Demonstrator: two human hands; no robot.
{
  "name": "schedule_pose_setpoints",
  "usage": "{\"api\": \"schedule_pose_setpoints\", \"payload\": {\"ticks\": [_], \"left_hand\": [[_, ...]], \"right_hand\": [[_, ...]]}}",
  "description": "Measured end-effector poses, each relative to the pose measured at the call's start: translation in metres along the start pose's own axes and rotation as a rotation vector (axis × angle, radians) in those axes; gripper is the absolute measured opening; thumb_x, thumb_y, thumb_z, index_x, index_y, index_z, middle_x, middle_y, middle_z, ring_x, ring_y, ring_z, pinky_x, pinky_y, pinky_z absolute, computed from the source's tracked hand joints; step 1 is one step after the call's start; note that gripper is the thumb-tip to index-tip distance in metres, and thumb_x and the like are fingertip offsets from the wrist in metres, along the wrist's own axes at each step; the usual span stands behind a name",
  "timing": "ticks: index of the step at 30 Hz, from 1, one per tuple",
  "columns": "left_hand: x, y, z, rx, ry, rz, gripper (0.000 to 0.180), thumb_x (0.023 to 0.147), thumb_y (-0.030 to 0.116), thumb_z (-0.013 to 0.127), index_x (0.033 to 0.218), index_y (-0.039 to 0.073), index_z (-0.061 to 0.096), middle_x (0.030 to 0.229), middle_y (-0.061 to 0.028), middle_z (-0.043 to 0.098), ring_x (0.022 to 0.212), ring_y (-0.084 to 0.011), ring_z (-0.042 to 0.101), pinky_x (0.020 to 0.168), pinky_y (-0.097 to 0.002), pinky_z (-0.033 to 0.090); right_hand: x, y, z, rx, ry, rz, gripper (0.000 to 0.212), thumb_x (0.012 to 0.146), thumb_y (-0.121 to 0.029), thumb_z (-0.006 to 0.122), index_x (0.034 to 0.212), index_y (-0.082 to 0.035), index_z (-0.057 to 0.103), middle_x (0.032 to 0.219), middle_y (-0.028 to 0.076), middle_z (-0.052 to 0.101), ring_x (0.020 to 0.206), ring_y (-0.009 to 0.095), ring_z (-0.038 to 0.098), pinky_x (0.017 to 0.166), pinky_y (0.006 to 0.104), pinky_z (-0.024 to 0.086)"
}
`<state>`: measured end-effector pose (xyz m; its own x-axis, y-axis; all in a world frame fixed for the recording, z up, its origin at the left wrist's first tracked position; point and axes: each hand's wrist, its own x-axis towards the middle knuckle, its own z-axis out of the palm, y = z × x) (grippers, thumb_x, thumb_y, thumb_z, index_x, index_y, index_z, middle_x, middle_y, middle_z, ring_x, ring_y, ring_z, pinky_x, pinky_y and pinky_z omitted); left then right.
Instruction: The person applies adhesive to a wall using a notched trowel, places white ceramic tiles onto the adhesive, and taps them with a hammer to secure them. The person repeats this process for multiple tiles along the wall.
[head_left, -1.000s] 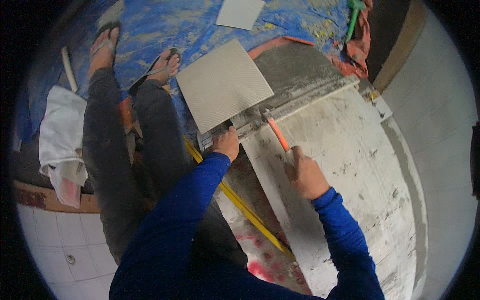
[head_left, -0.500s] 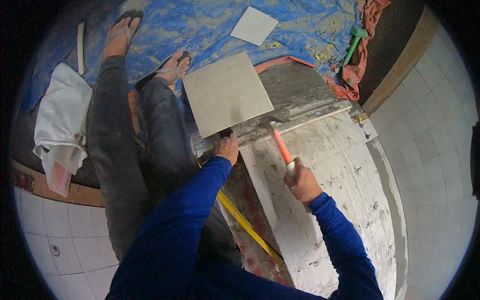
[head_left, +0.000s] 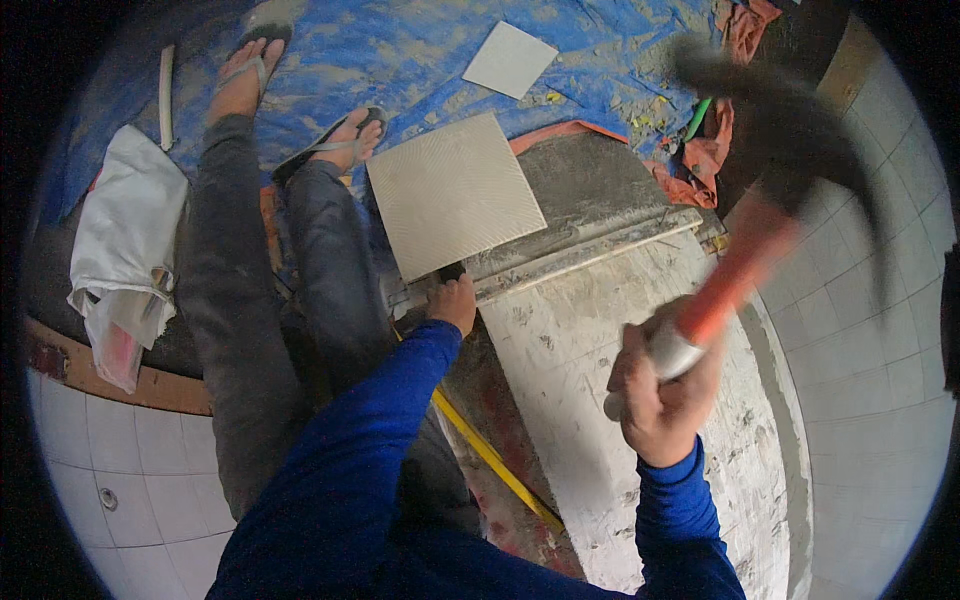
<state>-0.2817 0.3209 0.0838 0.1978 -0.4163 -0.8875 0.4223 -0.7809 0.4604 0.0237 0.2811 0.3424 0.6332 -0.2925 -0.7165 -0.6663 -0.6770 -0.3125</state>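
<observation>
My hammer (head_left: 735,260) went up, away from the ledge (head_left: 590,255).
My right hand (head_left: 672,395) squeezed it; my left hand (head_left: 452,302) held a dark thing (head_left: 453,271).

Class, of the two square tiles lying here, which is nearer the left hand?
The ridged beige tile, its lower edge just beyond the left hand; the smaller-looking whitish tile lies farther off, on the blue tarp.

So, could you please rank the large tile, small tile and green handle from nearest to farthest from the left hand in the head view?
1. Large tile, just beyond the left hand
2. Small tile, farther out on the blue sheet
3. Green handle, farther right, by the orange-red sheet
</observation>
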Motion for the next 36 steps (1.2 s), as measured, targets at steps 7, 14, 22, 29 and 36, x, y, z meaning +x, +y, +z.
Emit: {"api": "schedule_pose_setpoints", "payload": {"ticks": [7,14,22,29,36], "left_hand": [[0.002,0.001,-0.032,-0.08,-0.288,-0.046,0.05,0.095,0.007,0.056,0.143,-0.004,0.047,0.132,-0.0298,0.066,0.125,-0.0493,0.062,0.11,-0.0637,0.045],[0.007,-0.003,-0.039,-0.091,-0.258,0.012,0.027,0.092,0.008,0.058,0.115,-0.006,0.062,0.116,-0.0345,0.07,0.111,-0.0493,0.069,0.097,-0.0565,0.055],[0.024,-0.008,-0.07,-0.022,-0.397,0.018,0.037,0.084,0.011,0.06,0.115,-0.009,0.063,0.108,-0.0344,0.07,0.104,-0.0532,0.068,0.095,-0.0558,0.054],[0.015,-0.047,-0.072,-0.075,-0.277,0.158,0.046,0.085,0.012,0.064,0.124,-0.011,0.059,0.121,-0.0378,0.066,0.116,-0.0518,0.064,0.102,-0.054,0.051],[0.008,-0.026,-0.04,-0.143,-0.432,0.044,0.054,0.085,0.014,0.064,0.132,-0.011,0.057,0.125,-0.0363,0.065,0.122,-0.0498,0.062,0.105,-0.0535,0.05]], "right_hand": [[-0.047,0.113,-0.006,-0.005,-0.22,0.54,0.024,0.099,-0.014,0.071,0.114,-0.001,0.057,0.073,0.004,0.06,0.062,0.013,0.059,0.058,0.0309,0.049],[-0.094,0.195,-0.006,0.128,-0.161,0.533,0.024,0.1,-0.013,0.068,0.116,-0.003,0.054,0.077,0.001,0.056,0.051,0.011,0.053,0.043,0.0299,0.045],[-0.09,0.199,-0.004,0.186,-0.126,0.473,0.028,0.097,-0.016,0.07,0.117,0.0,0.057,0.08,0.008,0.059,0.062,0.015,0.056,0.058,0.0338,0.049],[-0.078,0.197,0.007,0.317,-0.097,0.551,0.028,0.1,-0.017,0.07,0.118,-0.003,0.054,0.072,0.001,0.055,0.048,0.01,0.053,0.042,0.0285,0.044],[-0.073,0.187,0.003,0.35,-0.097,0.7,0.03,0.098,-0.02,0.071,0.115,-0.001,0.056,0.073,0.002,0.058,0.051,0.011,0.055,0.046,0.0308,0.045]]}}
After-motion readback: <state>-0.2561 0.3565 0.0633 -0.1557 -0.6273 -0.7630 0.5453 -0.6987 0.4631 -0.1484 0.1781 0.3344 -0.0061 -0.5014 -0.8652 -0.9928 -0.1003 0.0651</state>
